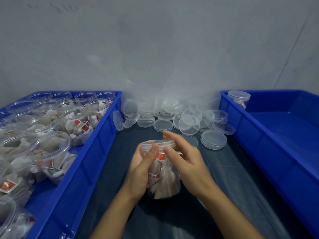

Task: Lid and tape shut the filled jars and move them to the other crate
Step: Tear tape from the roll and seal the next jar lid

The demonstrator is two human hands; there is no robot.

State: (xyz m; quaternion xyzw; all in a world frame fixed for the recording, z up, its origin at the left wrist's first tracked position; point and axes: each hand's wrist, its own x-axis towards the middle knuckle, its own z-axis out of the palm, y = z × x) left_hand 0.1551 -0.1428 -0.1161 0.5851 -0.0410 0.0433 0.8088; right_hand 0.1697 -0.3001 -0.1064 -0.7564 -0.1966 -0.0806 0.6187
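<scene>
A clear plastic jar (164,178) filled with tea bags stands on the dark table between my hands. A clear lid (159,144) sits on its mouth. My left hand (141,171) grips the jar's left side, thumb up against the lid's rim. My right hand (184,161) curls round the lid from the right, fingers over its far edge and thumb on its near edge. The left blue crate (96,152) holds several open filled jars (50,149). The right blue crate (269,147) holds one lidded jar (239,99) in its far left corner.
A heap of loose clear lids (181,116) lies at the back of the table between the crates, against a grey wall. One stack of lids (213,139) lies just right of my right hand. Dark table cloth (215,195) shows around the jar.
</scene>
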